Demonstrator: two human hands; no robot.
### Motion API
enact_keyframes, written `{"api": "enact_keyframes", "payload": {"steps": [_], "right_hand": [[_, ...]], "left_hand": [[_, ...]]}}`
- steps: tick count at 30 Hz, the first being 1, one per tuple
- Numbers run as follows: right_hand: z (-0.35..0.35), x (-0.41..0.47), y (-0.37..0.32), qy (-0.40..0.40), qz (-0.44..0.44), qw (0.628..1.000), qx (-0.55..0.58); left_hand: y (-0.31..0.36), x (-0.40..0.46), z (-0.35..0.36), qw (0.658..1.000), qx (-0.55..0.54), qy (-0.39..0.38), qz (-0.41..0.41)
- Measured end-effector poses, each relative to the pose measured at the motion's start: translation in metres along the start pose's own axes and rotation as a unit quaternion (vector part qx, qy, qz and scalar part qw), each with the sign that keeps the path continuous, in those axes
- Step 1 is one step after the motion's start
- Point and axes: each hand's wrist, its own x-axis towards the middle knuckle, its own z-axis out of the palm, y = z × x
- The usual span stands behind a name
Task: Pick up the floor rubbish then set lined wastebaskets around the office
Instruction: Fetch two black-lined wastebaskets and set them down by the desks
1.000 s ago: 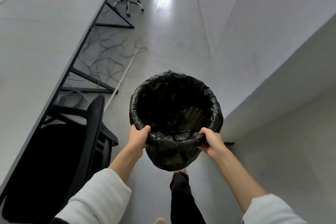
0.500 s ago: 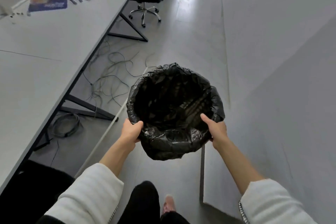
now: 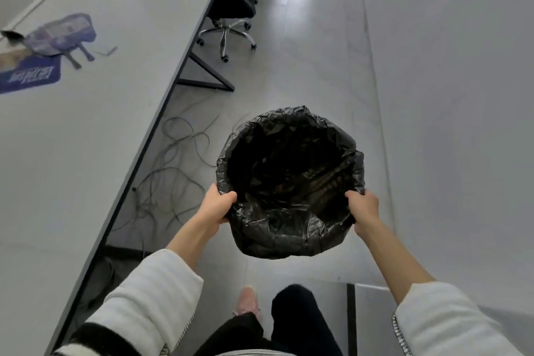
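the person is carrying a wastebasket (image 3: 289,182) lined with a black bag (image 3: 277,237), held out in front of the body above the floor (image 3: 303,66). the left hand (image 3: 215,206) is wrapping its grip tight around the near left part of the rim, thumb lying on top of the crinkled plastic. the right hand (image 3: 364,209) is closing its grip on the near right part of the rim in the same way, thumb over the edge. the basket's mouth is facing up and slightly toward the camera, and its inside is looking dark.

a strip of bare grey floor is running ahead between the long worktop (image 3: 86,139) on the left and a pale wall (image 3: 448,95) on the right. loose cables (image 3: 176,170) are lying tangled on the floor under the worktop's edge, just left of the basket. an office chair (image 3: 234,9) is standing farther ahead, tucked against the worktop. a blue mat (image 3: 29,75) and a bluish, blurred item (image 3: 62,33) are resting on the worktop's far left side. a pink shoe (image 3: 247,299) is showing below the basket.
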Motion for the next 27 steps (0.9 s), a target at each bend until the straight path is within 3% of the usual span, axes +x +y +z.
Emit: {"api": "enact_keyframes", "payload": {"steps": [8, 12, 21, 27], "right_hand": [[0.081, 0.150, -0.129, -0.043, 0.013, 0.999, 0.005], [0.119, 0.245, -0.208, -0.055, 0.029, 0.998, -0.019], [0.180, 0.395, -0.369, -0.079, 0.003, 0.994, -0.081], [0.252, 0.498, -0.440, -0.074, 0.041, 0.990, -0.112]], "left_hand": [[0.136, 0.158, 0.035, 1.000, 0.003, 0.010, 0.022], [0.210, 0.249, 0.068, 0.997, -0.069, 0.021, -0.022], [0.347, 0.417, 0.103, 0.995, -0.056, 0.009, -0.083], [0.410, 0.547, 0.117, 0.989, -0.056, 0.017, -0.132]]}}
